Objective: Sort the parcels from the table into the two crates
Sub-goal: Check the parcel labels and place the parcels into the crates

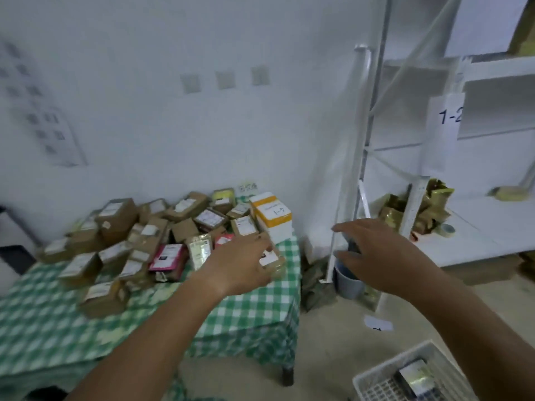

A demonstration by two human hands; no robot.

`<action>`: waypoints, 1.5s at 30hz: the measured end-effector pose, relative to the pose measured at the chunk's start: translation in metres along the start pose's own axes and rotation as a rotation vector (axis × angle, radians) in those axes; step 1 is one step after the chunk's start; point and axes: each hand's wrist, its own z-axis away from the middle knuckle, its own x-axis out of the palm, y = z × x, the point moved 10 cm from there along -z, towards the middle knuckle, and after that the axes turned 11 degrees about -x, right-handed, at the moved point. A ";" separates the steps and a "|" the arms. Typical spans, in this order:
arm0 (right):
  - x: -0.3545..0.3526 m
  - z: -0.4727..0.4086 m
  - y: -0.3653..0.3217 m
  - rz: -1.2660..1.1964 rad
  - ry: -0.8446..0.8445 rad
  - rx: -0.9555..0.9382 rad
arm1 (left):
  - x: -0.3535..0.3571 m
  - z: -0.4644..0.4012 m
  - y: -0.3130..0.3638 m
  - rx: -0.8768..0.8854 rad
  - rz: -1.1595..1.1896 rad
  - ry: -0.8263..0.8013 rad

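Left hand (246, 263) reaches over the table (254, 311), fingers spread, touching a small parcel (272, 260) at its fingertips; whether it grips is unclear. Right hand (376, 256) hovers open, holding nothing. Crate (376, 377) sits below it.

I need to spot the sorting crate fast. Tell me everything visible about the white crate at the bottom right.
The white crate sits on the floor at the lower right corner of the view, cut off by the frame edges, so only part of it shows. It looks like plastic, with a solid rim and a perforated grid bottom and walls. One parcel with a shiny label lies inside it. The right hand hangs well above and touches nothing of it; the table stands apart to its left.
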 end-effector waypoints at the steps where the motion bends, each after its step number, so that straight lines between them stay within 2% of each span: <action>1: 0.008 -0.014 -0.016 -0.016 -0.008 -0.030 | 0.002 0.004 -0.023 -0.031 -0.002 -0.006; 16: 0.147 -0.208 -0.283 0.001 -0.199 -0.324 | 0.027 0.065 -0.383 -0.392 0.151 -0.017; 20: 0.188 -0.245 -0.340 -0.029 -0.230 -0.328 | 0.040 0.089 -0.460 -0.458 0.253 0.006; 25: 0.248 -0.269 -0.392 -0.065 -0.338 -0.378 | 0.075 0.116 -0.531 -0.550 0.297 -0.066; 29: 0.275 -0.289 -0.409 -0.068 -0.380 -0.435 | 0.089 0.109 -0.561 -0.585 0.330 -0.066; 33: 0.293 -0.308 -0.398 -0.096 -0.385 -0.438 | 0.114 0.086 -0.576 -0.623 0.332 -0.089; 37: 0.312 -0.328 -0.376 -0.134 -0.380 -0.462 | 0.152 0.066 -0.580 -0.637 0.277 -0.187; 41: 0.333 -0.350 -0.357 -0.206 -0.402 -0.483 | 0.176 0.060 -0.596 -0.734 0.229 -0.275; 45: 0.355 -0.375 -0.353 -0.275 -0.401 -0.522 | 0.178 0.045 -0.622 -0.805 0.214 -0.246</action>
